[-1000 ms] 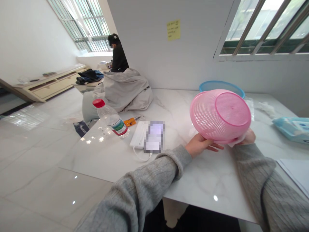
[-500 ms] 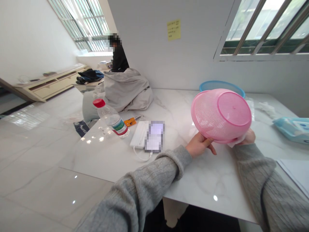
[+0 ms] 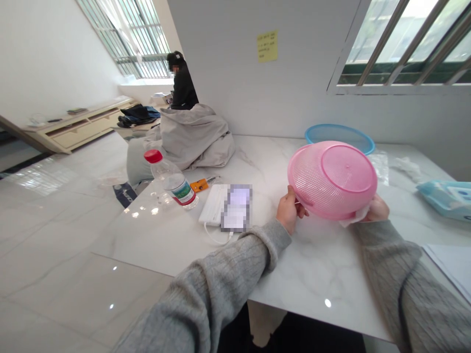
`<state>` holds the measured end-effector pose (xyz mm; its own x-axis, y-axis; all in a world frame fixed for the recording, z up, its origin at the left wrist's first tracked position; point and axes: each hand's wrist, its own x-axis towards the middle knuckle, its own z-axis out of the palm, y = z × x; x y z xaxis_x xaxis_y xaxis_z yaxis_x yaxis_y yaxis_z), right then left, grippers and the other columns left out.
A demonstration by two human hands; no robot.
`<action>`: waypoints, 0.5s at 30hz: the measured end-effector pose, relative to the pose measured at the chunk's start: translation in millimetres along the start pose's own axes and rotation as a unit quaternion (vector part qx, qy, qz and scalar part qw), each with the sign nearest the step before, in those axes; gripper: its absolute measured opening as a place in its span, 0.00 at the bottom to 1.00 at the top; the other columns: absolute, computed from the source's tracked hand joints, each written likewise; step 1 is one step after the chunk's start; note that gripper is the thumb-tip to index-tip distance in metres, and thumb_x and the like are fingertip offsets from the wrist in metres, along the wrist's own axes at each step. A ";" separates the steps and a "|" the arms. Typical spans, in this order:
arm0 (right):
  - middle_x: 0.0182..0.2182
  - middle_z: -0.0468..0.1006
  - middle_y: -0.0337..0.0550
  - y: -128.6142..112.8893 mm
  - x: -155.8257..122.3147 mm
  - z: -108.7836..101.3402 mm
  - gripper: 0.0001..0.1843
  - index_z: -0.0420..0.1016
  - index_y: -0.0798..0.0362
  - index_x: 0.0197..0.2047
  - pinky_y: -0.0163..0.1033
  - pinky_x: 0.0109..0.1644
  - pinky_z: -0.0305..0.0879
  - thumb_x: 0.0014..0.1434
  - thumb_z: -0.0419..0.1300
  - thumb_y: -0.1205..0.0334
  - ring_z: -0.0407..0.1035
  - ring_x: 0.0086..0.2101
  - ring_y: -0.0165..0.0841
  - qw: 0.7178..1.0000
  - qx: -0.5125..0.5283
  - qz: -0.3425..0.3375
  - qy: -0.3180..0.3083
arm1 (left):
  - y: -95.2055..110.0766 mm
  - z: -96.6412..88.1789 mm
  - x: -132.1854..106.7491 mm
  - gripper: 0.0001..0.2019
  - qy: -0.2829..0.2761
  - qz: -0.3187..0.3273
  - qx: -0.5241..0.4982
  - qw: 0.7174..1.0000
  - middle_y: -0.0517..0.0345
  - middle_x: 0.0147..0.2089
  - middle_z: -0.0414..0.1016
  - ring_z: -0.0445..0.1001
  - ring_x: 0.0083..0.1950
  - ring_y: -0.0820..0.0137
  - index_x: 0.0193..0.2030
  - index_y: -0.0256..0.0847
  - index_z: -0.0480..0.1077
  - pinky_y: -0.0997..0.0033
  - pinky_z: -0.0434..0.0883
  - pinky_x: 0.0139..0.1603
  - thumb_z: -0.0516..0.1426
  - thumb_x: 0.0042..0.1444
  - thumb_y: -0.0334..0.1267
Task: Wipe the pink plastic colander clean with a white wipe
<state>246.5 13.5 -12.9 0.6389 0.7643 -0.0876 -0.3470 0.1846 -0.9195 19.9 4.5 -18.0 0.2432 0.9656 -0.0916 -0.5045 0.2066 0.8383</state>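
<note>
A pink plastic mesh basket [image 3: 333,181] is held above the table, tilted with its round base facing up and toward me. My left hand [image 3: 289,211] pinches its rim at the lower left, thumb on the outer side. At the lower right edge, my right hand [image 3: 378,210] presses a thin white wipe [image 3: 355,217] against the basket. Most of the right fingers are hidden behind the basket and wipe. Behind it, near the wall, stands a blue plastic basket [image 3: 340,128].
On the marble-look table [image 3: 312,279] are a red-capped bottle [image 3: 180,186], a white power bank [image 3: 212,206] cabled to a phone [image 3: 236,208], an orange card [image 3: 199,185] and a grey cloth heap [image 3: 195,137]. A blue wipes pack [image 3: 447,198] and paper [image 3: 451,264] lie right.
The pink basket has dropped slightly and shifted left. My left hand has moved left along the rim, its thumb now higher on the side. The right hand stays near the lower right edge.
</note>
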 end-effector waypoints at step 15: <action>0.44 0.85 0.44 2.5 -0.2 4.7 0.09 0.80 0.52 0.34 0.51 0.75 0.62 0.48 0.62 0.70 0.77 0.49 0.39 0.998 0.035 -0.047 0.001 | -5.0 6.8 -19.3 0.36 -0.269 -0.113 0.030 0.956 0.34 0.55 0.85 0.86 0.57 0.51 0.58 0.32 0.80 0.37 0.73 0.72 0.77 0.50 0.57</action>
<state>242.3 16.7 -13.5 0.6725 0.7401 -0.0038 -0.3323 0.2974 -0.8951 23.5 -16.3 -16.7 0.7390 0.6737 0.0024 -0.3442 0.3745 0.8610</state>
